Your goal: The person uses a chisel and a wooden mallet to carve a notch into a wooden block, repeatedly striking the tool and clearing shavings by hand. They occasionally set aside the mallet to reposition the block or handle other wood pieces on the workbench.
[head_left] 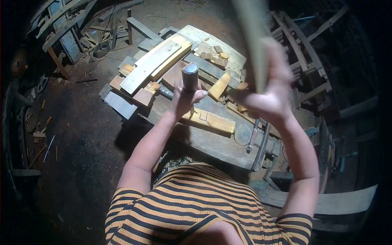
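Note:
My left hand (183,98) is wrapped round the handle of an upright chisel (190,77), whose metal-capped top faces the camera. Its lower end meets a light wooden block (214,121) with rectangular outlines marked on its top. That block lies along the near side of the workbench (204,142). Raised at the right, my right hand (271,87) grips a long piece of wood (253,41), blurred by motion, which stretches up past the top edge of the view. A round disc (243,134) lies beside the block's right end.
Planks (153,63) are stacked at the bench's back left. A wooden wedge (219,86) and small offcuts (214,57) lie behind the block. A clamp-like metal bar (261,143) sits at the bench's right. Wooden frames (300,49) stand at the right, and scraps litter the floor at the left.

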### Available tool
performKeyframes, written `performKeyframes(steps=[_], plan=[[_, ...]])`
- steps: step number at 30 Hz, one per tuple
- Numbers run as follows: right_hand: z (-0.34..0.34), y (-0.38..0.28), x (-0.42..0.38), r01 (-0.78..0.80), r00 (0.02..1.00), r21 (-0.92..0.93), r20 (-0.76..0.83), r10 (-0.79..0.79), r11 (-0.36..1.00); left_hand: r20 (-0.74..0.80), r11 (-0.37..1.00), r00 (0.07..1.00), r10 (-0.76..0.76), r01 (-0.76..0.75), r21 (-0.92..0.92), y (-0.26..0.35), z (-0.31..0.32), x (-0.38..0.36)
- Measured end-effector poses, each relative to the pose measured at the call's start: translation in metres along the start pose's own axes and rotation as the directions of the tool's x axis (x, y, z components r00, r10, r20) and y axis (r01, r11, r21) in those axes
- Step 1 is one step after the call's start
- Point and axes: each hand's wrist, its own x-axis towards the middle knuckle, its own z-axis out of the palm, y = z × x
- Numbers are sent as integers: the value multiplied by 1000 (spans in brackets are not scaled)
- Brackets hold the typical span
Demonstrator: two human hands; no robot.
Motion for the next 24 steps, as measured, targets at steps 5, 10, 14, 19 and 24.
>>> performKeyframes(steps=[5, 10, 14, 19, 24], plan=[[-2, 0, 31, -259, 797, -406, 423, 432, 876, -51, 993, 998, 32, -26, 118, 1, 2, 2], [5, -18, 26, -80, 996, 158, -19, 85, 984, -15, 995, 1000, 11, -10, 101, 0, 4, -1], [5, -5, 20, -372, 688, -374, 504, 523, 850, -61, 927, 998, 18, 7, 375, 4, 11, 3], [-20, -27, 36, -264, 950, 162, 213, 228, 951, 52, 993, 998, -24, 18, 114, -6, 6, -1], [-6, -6, 10, -257, 890, -160, 345, 298, 953, 12, 925, 997, -77, 66, 375, 11, 16, 3]])
